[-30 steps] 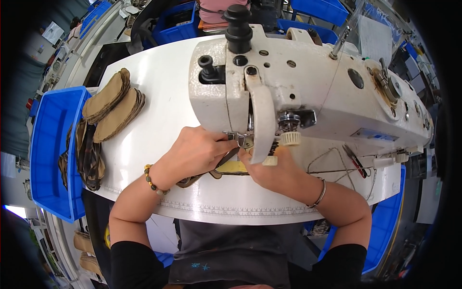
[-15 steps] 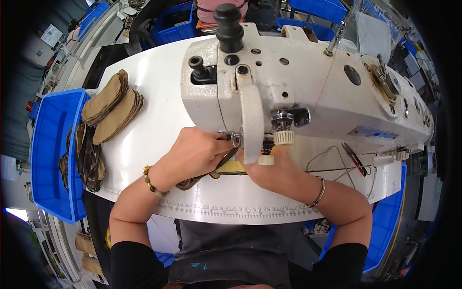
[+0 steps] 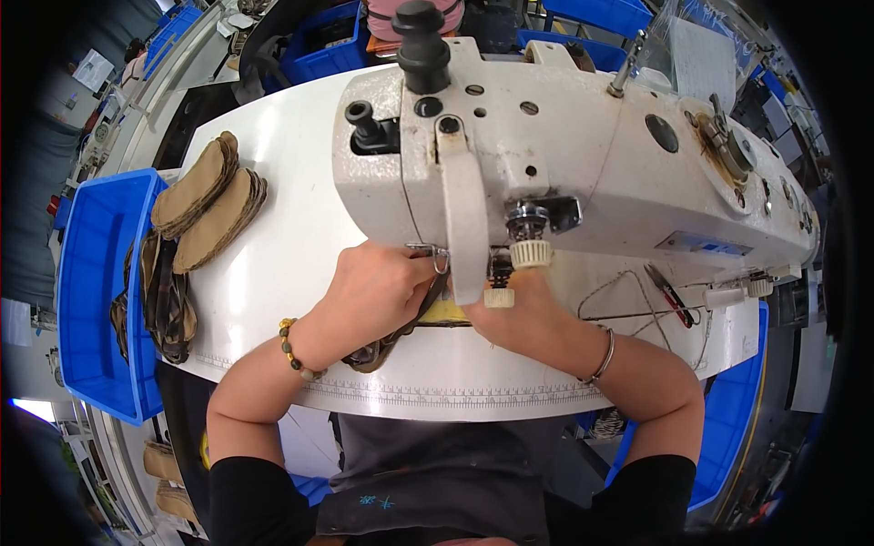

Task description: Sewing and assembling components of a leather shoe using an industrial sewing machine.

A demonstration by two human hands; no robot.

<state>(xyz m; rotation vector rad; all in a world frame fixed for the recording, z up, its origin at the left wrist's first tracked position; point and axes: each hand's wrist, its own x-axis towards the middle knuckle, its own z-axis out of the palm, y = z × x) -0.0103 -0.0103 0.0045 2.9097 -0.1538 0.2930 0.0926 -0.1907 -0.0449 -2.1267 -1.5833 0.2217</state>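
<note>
My left hand (image 3: 378,291) is closed at the needle area of the white sewing machine (image 3: 601,155), pinching a dark brown fabric piece (image 3: 382,350) that trails toward me. My right hand (image 3: 519,318) is bent beside the lower white knob (image 3: 499,297), its fingertips hidden behind the machine head and guard, next to a yellow strip (image 3: 444,312) under the needle area. Red-handled thread snips (image 3: 678,308) and a loose cord lie right of my right hand.
Tan sole-shaped pieces (image 3: 214,223) are stacked at the left, beside camouflage fabric (image 3: 168,309) and a blue bin (image 3: 96,200). Another blue bin (image 3: 728,428) is below the table's right side. More bins and worktables stand behind the machine.
My left hand has crept slightly up and right with the dark piece, whose trailing end has swung slightly. The machine appears shifted left and up in the picture.
</note>
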